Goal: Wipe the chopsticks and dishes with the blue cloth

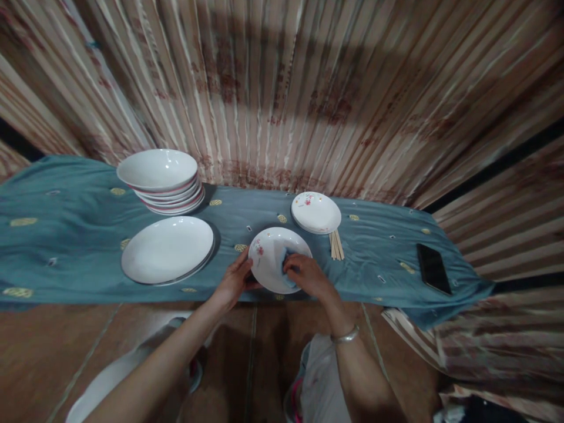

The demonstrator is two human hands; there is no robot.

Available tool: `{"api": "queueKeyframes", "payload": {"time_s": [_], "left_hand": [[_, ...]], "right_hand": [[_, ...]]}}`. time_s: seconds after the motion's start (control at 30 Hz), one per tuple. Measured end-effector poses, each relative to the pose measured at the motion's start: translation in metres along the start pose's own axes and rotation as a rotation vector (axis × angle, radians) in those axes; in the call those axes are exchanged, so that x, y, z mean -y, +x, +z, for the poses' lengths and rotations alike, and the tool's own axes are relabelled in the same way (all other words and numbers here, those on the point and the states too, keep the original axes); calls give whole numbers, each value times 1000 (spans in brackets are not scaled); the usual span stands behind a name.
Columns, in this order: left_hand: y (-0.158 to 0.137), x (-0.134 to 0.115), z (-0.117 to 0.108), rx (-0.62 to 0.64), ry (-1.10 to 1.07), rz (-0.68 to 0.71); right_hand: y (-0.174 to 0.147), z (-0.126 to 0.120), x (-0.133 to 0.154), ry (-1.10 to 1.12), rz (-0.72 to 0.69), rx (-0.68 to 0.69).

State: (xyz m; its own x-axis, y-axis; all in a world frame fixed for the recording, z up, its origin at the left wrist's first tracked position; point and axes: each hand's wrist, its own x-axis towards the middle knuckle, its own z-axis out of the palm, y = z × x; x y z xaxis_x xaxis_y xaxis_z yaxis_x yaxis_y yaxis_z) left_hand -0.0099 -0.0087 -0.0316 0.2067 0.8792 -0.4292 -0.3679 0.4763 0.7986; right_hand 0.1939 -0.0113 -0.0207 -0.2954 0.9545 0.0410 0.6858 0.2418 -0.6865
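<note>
A white plate with a small floral print is held over the front part of the cloth-covered table. My left hand grips its left rim, thumb on top and fingers underneath. Inside the plate, my right hand is closed on a bluish cloth pressed against the plate's surface. Just behind and to the right lie more floral plates, stacked. Several pale wooden chopsticks stick out from beside that stack, their far ends hidden.
On the left stand a stack of white bowls with red bands and, in front, large oval plates. A black phone lies toward the right end of the blue-green tablecloth. A pleated curtain hangs behind.
</note>
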Motion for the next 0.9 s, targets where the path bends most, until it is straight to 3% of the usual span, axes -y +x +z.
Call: {"api": "queueKeyframes", "payload": {"time_s": [0.2,0.37,0.6,0.9], "left_hand": [[0,-1,1,15,-44,9],[2,2,-2,29,-54,10],[3,4,-4,34,-80,4],[3,5,-4,24,-53,30]], "right_hand": [[8,8,-16,-77,-62,-117],[20,17,-18,-90,-76,-133],[30,27,1,-92,-133,-111],[29,45,28,114,-235,-53]]}}
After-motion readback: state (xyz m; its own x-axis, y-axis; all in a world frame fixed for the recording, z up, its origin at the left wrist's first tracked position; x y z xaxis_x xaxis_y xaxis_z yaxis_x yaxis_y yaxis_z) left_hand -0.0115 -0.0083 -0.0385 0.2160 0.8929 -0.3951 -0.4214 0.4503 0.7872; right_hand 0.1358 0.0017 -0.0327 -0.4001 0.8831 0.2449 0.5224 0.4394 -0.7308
